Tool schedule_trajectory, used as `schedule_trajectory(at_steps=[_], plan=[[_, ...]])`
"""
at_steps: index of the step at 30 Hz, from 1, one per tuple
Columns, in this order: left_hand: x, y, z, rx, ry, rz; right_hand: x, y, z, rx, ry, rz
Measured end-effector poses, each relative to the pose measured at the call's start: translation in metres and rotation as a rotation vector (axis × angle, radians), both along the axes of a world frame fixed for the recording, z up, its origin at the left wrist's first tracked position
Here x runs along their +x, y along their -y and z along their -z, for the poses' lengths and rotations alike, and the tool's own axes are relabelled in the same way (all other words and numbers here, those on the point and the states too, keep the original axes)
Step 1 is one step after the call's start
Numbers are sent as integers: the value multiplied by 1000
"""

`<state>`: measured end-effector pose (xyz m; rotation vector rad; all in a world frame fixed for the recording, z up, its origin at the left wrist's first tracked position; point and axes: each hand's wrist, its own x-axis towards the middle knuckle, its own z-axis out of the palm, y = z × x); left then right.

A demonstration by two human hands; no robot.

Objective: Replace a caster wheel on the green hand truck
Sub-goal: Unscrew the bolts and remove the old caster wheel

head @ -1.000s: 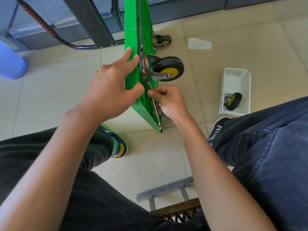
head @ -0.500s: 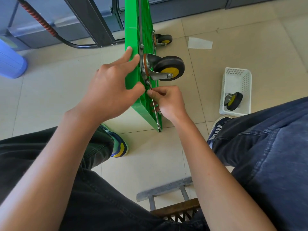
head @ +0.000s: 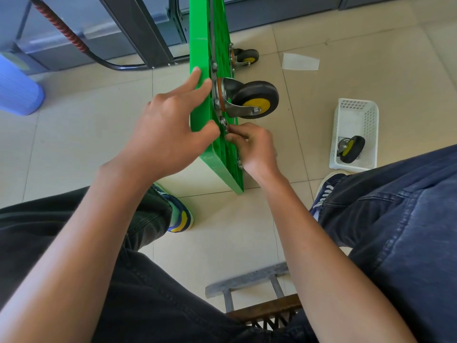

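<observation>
From the head camera, a white perforated plastic basket (head: 356,134) sits on the floor to the right, holding a loose black caster with a yellow hub (head: 351,149). A scrap of white paper (head: 300,62) lies beyond it. A blue ribbed plastic container (head: 18,90) stands at the far left, near a black hose with red spiral wrap (head: 71,38) and a dark metal frame post (head: 138,28).

The green plastic hand truck deck (head: 201,70) stands on edge between the person's knees. Its mounted black caster wheel with yellow hub (head: 256,100) juts to the right; a smaller caster (head: 246,56) sits farther back.

The left hand (head: 170,129) braces the deck, fingers straight, thumb at the edge. The right hand (head: 254,147) pinches small hardware just below the caster's plate; the piece itself is hidden.

The floor is pale beige tile (head: 86,134). A grey metal and brown wooden stool (head: 252,293) shows below.
</observation>
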<state>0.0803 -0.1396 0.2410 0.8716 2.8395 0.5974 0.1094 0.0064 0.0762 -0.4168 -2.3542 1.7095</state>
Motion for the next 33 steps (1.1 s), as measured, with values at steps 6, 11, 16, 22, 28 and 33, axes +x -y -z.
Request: schedule_trajectory(at_steps=[6, 11, 16, 22, 28, 33], plan=[[-2, 1, 2, -5, -1, 7, 2, -7, 17, 164, 18, 6], [-1, 0, 1, -3, 6, 13, 9, -11, 18, -81, 194, 57], [0, 0, -1, 6, 2, 10, 10, -13, -15, -531, 318, -75], [0, 1, 1, 11, -4, -2, 9, -15, -42, -729, 384, -96], [0, 1, 2, -3, -18, -5, 4, -11, -47, -666, 393, -99], [-1, 1, 3, -5, -20, 15, 1, -5, -40, -413, 332, -52]])
